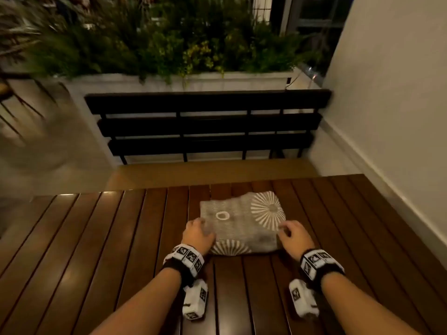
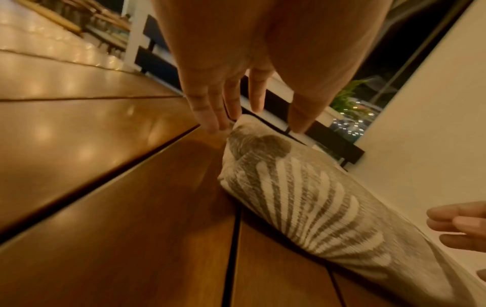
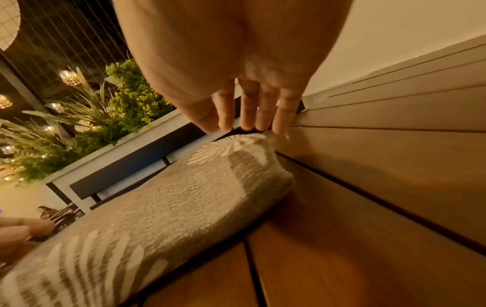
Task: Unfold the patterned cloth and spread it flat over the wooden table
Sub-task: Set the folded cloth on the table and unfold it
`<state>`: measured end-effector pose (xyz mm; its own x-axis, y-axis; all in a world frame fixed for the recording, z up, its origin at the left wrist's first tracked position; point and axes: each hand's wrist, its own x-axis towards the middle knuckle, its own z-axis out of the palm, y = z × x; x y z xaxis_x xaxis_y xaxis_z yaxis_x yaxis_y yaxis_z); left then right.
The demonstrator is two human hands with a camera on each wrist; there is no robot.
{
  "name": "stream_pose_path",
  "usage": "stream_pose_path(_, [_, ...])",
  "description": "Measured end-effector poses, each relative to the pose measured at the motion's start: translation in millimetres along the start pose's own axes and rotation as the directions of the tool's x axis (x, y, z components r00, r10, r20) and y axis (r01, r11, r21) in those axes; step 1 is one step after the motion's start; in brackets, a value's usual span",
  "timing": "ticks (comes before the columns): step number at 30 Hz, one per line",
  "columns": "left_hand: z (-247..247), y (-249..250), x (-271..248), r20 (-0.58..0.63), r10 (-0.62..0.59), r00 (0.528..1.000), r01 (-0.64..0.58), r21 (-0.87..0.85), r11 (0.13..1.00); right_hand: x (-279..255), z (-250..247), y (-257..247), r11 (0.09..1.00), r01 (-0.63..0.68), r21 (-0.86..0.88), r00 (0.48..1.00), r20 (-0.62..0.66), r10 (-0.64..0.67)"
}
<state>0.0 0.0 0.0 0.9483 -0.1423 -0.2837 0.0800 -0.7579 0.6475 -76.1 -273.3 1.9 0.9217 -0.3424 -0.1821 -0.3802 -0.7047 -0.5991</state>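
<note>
Fingers (image 2: 210, 116) of the left hand (image 1: 197, 234) and right hand (image 1: 294, 235), straight and slightly spread, touch the folded patterned cloth (image 1: 242, 223) on the worktop (image 1: 96, 238).

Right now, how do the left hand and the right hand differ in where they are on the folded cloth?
The left hand is at the left edge of the patterned cloth, beside the ring motif; the right hand is at the right edge, below the large sunburst. The left hand's fingers touch a cloth corner; whether the right hand's fingers touch the cloth is unclear. Both are open, gripping nothing, over the wooden table.
</note>
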Motion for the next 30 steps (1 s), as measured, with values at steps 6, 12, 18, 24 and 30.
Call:
stream_pose_path(6, [19,3,31,0.134,-0.114,0.984,0.119,-0.036,0.992,43,9,-10,0.990,-0.139,0.022,0.982,0.129,0.135])
stream_pose_path(12, [23,9,67,0.131,-0.210,0.969,0.213,-0.004,0.977,75,22,-2,0.975,-0.156,-0.160,0.969,0.166,0.183])
stream_pose_path(18, [20,28,86,0.058,-0.257,0.965,0.247,0.135,0.959,94,32,-20,0.985,-0.069,-0.157,0.991,0.099,0.085])
stream_pose_path(24, [1,34,107,0.089,-0.320,0.943,0.332,-0.260,0.907,106,20,-20,0.892,-0.308,0.331,0.951,0.094,0.293])
stream_pose_path(30, [-1,27,106,0.204,-0.346,0.916,0.390,-0.246,0.887,118,21,-10,0.932,-0.321,0.170,0.939,0.186,0.289])
